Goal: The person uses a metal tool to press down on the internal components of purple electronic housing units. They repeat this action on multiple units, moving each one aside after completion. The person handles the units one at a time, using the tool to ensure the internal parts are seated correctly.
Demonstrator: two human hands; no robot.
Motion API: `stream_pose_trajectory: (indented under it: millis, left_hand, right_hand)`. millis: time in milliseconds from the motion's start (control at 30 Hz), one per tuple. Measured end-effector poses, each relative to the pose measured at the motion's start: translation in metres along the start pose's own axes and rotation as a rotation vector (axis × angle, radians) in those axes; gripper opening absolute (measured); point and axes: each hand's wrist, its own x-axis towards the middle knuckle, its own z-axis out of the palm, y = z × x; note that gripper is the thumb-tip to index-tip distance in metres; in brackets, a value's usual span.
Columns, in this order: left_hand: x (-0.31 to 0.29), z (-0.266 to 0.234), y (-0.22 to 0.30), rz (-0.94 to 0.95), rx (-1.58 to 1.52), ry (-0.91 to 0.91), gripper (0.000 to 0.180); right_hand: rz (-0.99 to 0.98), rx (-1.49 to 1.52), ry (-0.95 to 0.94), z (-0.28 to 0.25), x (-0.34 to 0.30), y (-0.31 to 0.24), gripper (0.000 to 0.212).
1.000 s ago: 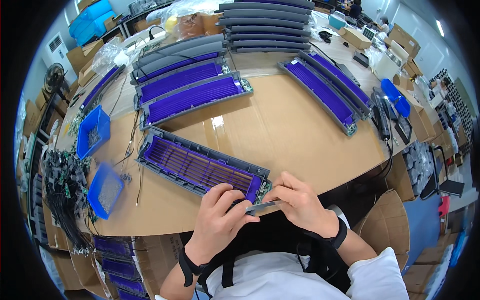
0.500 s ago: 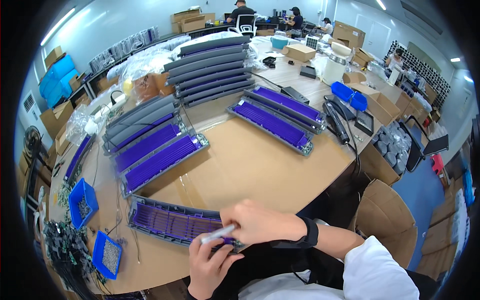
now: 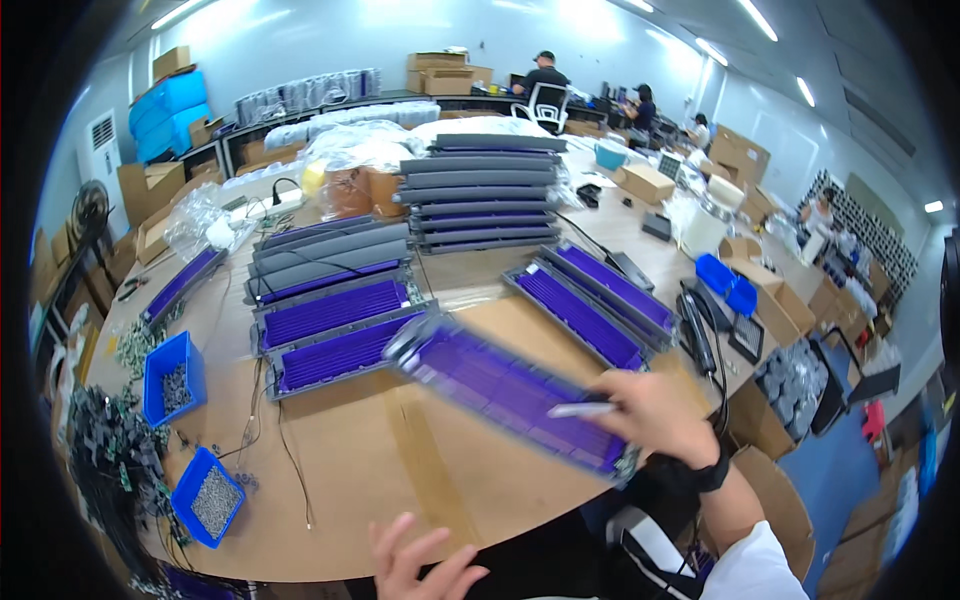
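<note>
My right hand (image 3: 665, 418) grips the right end of a long housing panel (image 3: 500, 388), grey-rimmed with a purple slatted inside, and holds it tilted above the table. A pale pen-like tool (image 3: 582, 409) sticks out from the same hand's fingers; its exact kind cannot be made out. The panel is blurred by motion, and a bit of circuit board (image 3: 626, 464) shows at its near right end. My left hand (image 3: 418, 562) hangs at the table's front edge, fingers spread, holding nothing.
Similar panels lie to the left (image 3: 335, 315) and right (image 3: 580, 312), with a tall stack (image 3: 485, 190) behind. Blue bins of small parts (image 3: 172, 380) and screws (image 3: 208, 497) stand at left. A corded black tool (image 3: 692, 318) lies at right. Other people sit far back.
The panel has been lifted from the table's front and carried up and right in my right hand. My left hand has let go and dropped back, fingers apart. The view has shifted.
</note>
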Motion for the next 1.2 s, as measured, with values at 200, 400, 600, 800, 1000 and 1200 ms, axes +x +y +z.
stream_pose_trajectory:
  millis: [200,400,600,800,1000,1200]
  left_hand:
    - [0.004,-0.017,-0.027,-0.180,0.135,0.105,0.022]
    - [0.004,-0.014,-0.045,-0.232,0.232,0.162,0.015]
    - [-0.010,-0.007,-0.052,-0.184,0.362,0.180,0.023]
    - [-0.011,0.002,-0.051,-0.236,0.405,0.258,0.011]
    - [-0.021,-0.001,-0.056,-0.275,0.423,0.274,0.011]
    - [-0.016,0.000,-0.054,-0.260,0.352,0.272,0.011]
  right_hand:
    - [0.210,-0.263,0.162,-0.029,0.038,0.099,0.031]
    - [0.217,-0.353,0.338,-0.007,0.063,0.108,0.028]
    - [-0.300,-0.168,0.170,0.048,0.115,-0.025,0.022]
    - [-0.511,-0.364,0.002,0.119,0.161,-0.088,0.014]
    - [-0.593,-0.450,-0.025,0.122,0.150,-0.090,0.010]
    - [-0.441,-0.283,-0.106,0.070,0.073,-0.065,0.015]
